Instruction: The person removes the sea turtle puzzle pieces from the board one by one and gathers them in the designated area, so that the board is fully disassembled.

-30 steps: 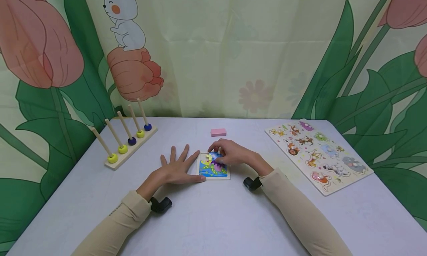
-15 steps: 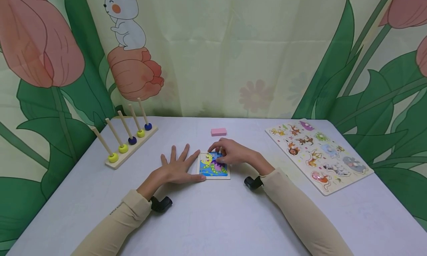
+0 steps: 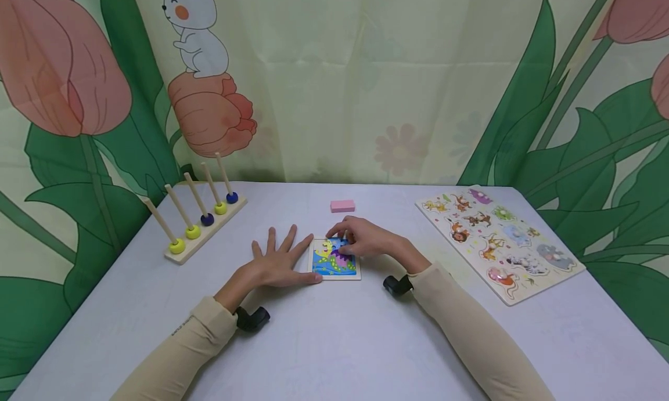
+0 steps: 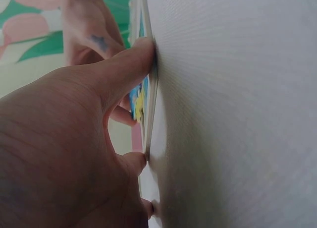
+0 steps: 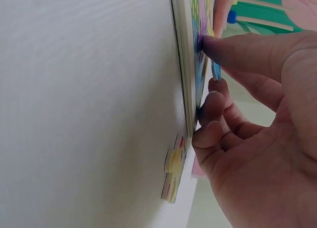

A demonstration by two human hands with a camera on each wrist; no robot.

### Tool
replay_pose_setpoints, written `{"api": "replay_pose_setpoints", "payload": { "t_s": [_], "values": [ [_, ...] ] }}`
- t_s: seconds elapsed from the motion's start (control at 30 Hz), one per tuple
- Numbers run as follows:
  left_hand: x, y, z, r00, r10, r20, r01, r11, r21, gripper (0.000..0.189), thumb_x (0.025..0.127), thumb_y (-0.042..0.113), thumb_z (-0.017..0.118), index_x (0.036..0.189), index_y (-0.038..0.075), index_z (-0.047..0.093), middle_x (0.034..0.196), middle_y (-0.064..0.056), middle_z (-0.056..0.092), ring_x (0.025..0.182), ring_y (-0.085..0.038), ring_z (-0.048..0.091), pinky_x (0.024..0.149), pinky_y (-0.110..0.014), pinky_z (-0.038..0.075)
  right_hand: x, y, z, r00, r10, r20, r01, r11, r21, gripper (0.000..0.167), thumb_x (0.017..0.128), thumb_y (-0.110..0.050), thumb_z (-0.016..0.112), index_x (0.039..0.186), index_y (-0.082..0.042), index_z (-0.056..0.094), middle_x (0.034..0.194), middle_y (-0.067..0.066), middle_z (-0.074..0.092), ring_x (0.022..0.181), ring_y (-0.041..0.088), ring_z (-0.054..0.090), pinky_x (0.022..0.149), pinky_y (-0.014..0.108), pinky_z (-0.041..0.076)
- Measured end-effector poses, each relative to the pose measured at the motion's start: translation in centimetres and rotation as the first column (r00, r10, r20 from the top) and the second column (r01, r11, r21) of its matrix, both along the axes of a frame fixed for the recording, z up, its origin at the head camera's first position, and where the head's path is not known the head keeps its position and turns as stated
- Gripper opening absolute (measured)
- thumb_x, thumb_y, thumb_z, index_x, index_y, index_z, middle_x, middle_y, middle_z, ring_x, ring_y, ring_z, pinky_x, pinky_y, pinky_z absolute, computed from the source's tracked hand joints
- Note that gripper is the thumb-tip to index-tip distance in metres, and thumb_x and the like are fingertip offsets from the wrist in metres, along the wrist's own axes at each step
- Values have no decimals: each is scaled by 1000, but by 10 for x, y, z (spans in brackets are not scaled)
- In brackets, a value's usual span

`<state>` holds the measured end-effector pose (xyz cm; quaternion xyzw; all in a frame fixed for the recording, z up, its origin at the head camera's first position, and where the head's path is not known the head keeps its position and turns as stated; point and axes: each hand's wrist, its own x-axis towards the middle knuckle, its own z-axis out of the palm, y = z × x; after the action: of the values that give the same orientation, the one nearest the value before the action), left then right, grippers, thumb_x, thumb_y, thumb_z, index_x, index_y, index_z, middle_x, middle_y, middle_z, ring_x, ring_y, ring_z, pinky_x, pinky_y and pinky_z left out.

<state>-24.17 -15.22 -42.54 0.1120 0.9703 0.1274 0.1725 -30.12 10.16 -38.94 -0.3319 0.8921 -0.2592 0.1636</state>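
A small framed jigsaw puzzle (image 3: pixel 330 268) with a blue, yellow and purple picture lies flat on the table. My left hand (image 3: pixel 277 267) is spread flat at its left, the thumb resting on the near corner and the index fingertip at the far left corner. Over the puzzle's far right part, my right hand (image 3: pixel 363 238) bends its fingers down. In the right wrist view, its thumb and fingertips pinch a small blue jigsaw piece (image 5: pixel 216 70) at the puzzle's surface. A loose yellowish jigsaw piece (image 5: pixel 173 171) lies beside the frame, hidden under the right hand in the head view.
Behind the puzzle lies a pink block (image 3: pixel 342 206). At the left stands a wooden peg rack (image 3: pixel 195 238) with yellow and dark blue beads. A board of animal pieces (image 3: pixel 502 244) lies at the right. A printed curtain (image 3: pixel 334 99) hangs behind the table.
Both hands stay almost where they were; the right fingers shift only slightly over the puzzle. The rest of the table looks the same.
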Motion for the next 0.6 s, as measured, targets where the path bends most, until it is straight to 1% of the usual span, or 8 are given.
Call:
{"api": "replay_pose_setpoints", "payload": {
  "t_s": [0.2, 0.4, 0.6],
  "values": [
    [1, 1, 3, 1000, 0, -8, 0, 1000, -5, 111, 82, 89, 57, 171, 38, 14, 181, -9, -12, 160, -56, -22, 116, -89, -4, 0, 1, 1, 1000, -5, -4, 5, 1000, 8, 38, 100, -15, 73, 138, -19, 70, 122, 10, 66, 94, 19, 55, 84, 27, 48],
    [3, 2, 4, 1000, -1, 3, 1, 1000, 0, 110, 82, 89, 56, 171, 38, 14, 181, -9, -12, 160, -56, -21, 116, -89, -4, 1, 2, 2, 1000, 3, -1, -3, 1000, 11, 37, 101, -15, 72, 137, -18, 70, 121, 10, 66, 96, 19, 55, 85, 28, 48],
    [5, 3, 8, 1000, -3, 3, 3, 1000, -11, 111, 81, 91, 55, 171, 39, 13, 181, -10, -11, 160, -57, -19, 117, -88, -5, 1, 3, 2, 1000, 11, -8, -11, 1000, 9, 36, 102, -16, 72, 138, -18, 70, 119, 8, 65, 96, 19, 55, 86, 28, 48]
  ]
}}
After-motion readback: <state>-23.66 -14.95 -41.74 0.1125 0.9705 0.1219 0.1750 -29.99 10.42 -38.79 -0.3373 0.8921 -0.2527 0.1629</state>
